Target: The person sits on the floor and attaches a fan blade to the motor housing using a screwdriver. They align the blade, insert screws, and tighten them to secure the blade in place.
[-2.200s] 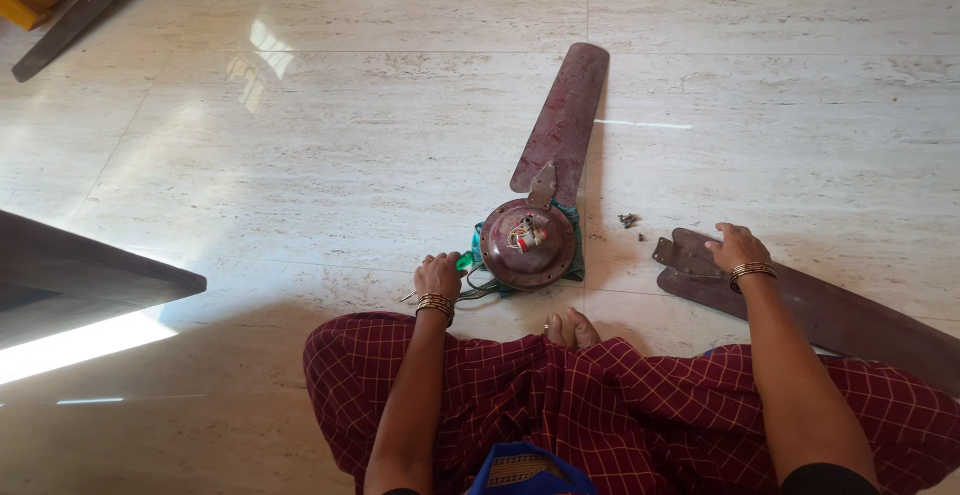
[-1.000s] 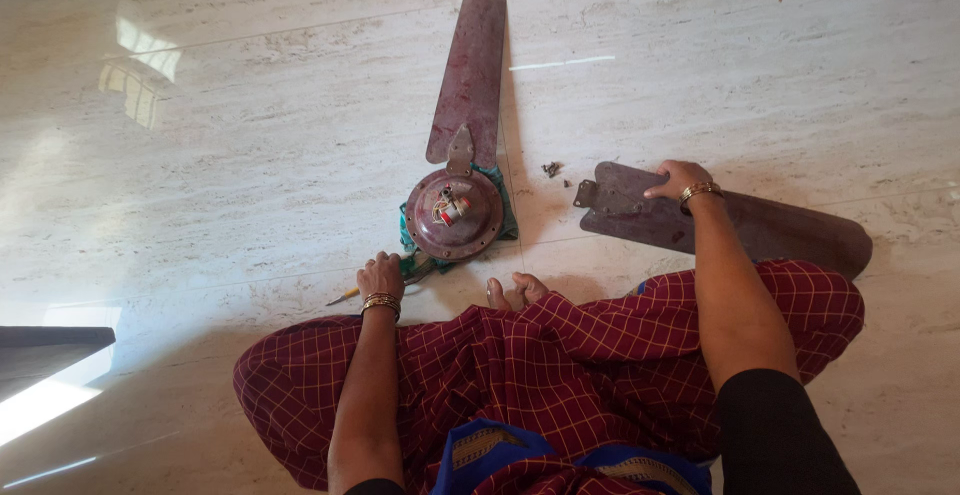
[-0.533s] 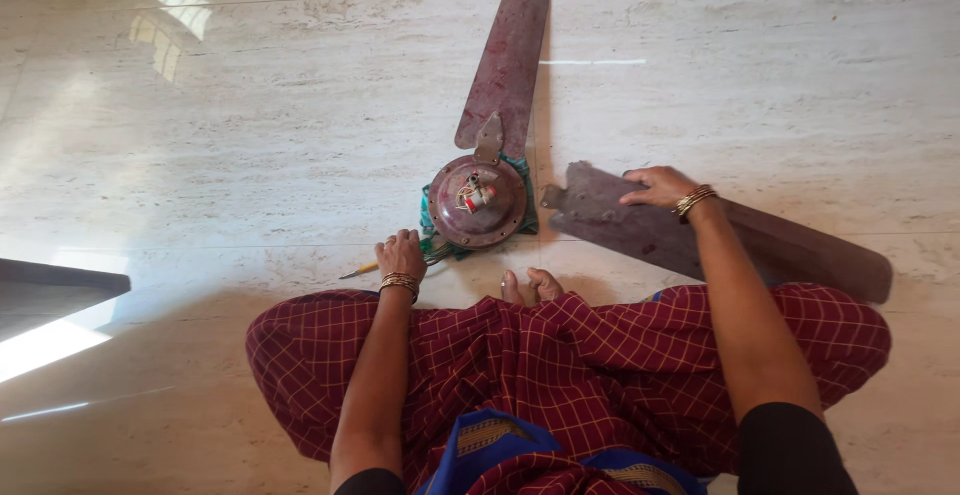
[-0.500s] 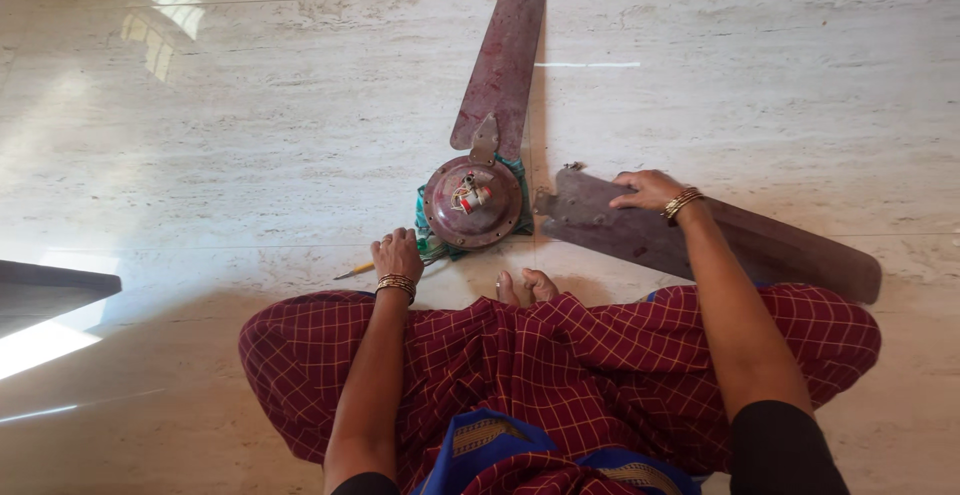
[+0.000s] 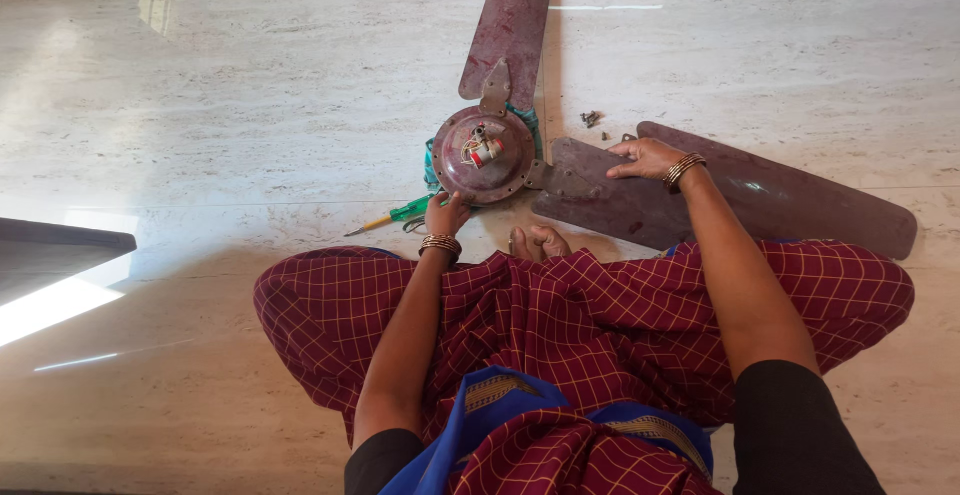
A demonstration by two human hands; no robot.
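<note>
Rust-brown painted metal, worn and blotchy, makes up the ceiling fan motor housing (image 5: pixel 485 155), a round shallow dome lying on the floor (image 5: pixel 250 95) just in front of the person's crossed legs. At its middle a small knot of red and white wires (image 5: pixel 481 148) sticks up, and a ring of small bolt heads runs round its rim. A crumpled green cloth (image 5: pixel 430 170) shows from under its edges.

2 long fan blades are in view, both flat, dull maroon and rounded at the far end. The attached blade (image 5: pixel 512 25) runs away from the housing toward the top of the frame, joined to it by 1 grey metal bracket (image 5: pixel 494 90). The loose blade (image 5: pixel 730 195) lies flat on the floor to the right, its narrow end touching the housing's rim.

The right hand (image 5: pixel 648 158) rests flat on the loose blade, fingers spread and pressed down near its narrow end, closed on nothing. The left hand (image 5: pixel 446 215) sits at the near edge of the housing with its fingers curled against the rim; whether it truly grips the rim I cannot tell. Each wrist wears a stack of gold bangles.

1 screwdriver (image 5: pixel 392 217) with a green and yellow handle lies on the floor just left of the left hand. A small cluster of dark screws (image 5: pixel 590 117) lies beyond the loose blade; too small to count. The floor is glossy, pale streaked stone tile. The person's lap is covered in maroon checked fabric (image 5: pixel 600 325)
</note>
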